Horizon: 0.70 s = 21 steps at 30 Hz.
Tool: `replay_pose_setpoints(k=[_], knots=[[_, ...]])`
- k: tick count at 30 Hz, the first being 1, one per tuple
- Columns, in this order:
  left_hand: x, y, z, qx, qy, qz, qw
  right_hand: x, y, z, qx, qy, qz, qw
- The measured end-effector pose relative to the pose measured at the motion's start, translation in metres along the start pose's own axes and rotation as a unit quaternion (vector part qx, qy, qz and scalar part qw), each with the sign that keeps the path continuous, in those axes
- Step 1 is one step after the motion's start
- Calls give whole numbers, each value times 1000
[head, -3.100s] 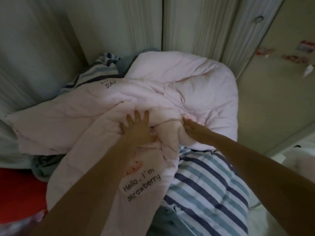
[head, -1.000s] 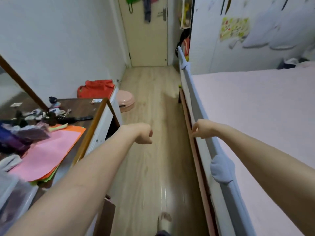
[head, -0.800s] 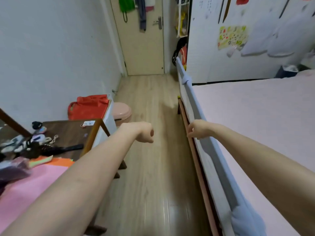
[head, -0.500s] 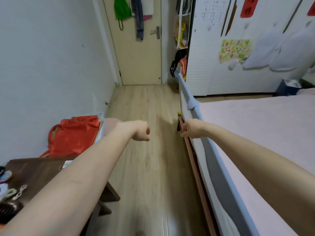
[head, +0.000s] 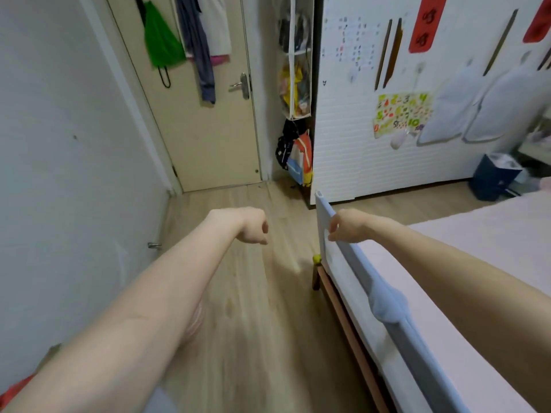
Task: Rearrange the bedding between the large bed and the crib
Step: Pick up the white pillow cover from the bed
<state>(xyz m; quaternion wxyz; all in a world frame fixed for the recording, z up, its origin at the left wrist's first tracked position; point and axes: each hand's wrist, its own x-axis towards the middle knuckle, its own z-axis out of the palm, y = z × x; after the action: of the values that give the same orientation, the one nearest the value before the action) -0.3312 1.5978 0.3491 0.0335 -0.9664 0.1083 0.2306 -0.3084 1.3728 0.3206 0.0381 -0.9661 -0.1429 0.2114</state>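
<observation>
The large bed (head: 465,263) runs along the right, covered with a flat pale pink sheet. A grey fabric guard rail (head: 396,311) edges its near side. Both my arms reach forward. My left hand (head: 253,226) is curled into a fist over the wooden floor and holds nothing. My right hand (head: 347,226) has curled fingers right at the top end of the rail; I see nothing in it. The pink quilt and the crib are out of view.
A wooden floor aisle (head: 253,308) leads to a cream door (head: 208,129) hung with a green bag and clothes. Bags (head: 296,158) sit at the corner of a white wardrobe (head: 357,144). A blue bin (head: 495,180) stands at the far right.
Three seconds ago both hands pressed on the pink quilt. Since then the view has turned into the room and moved forward along the bed rail; both hands stay curled and hold nothing.
</observation>
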Motion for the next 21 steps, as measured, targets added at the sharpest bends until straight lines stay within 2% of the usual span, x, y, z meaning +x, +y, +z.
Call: replay_pose_setpoints(k=[6, 11, 14, 17, 21], knots=[[158, -51, -57, 2, 6, 18, 1000, 165, 32, -55, 18, 19, 7, 1000], [290, -97, -133, 6, 0, 20, 1000, 302, 57, -124, 27, -4, 27, 999], [364, -123, -173, -24, 3, 44, 999, 371, 68, -164, 29, 10, 45, 998], [432, -140, -201, -7, -26, 68, 997, 433, 77, -189, 24, 10, 58, 998], [533, -162, -242, 16, -28, 109, 994, 515, 103, -217, 11, -1, 88, 996]])
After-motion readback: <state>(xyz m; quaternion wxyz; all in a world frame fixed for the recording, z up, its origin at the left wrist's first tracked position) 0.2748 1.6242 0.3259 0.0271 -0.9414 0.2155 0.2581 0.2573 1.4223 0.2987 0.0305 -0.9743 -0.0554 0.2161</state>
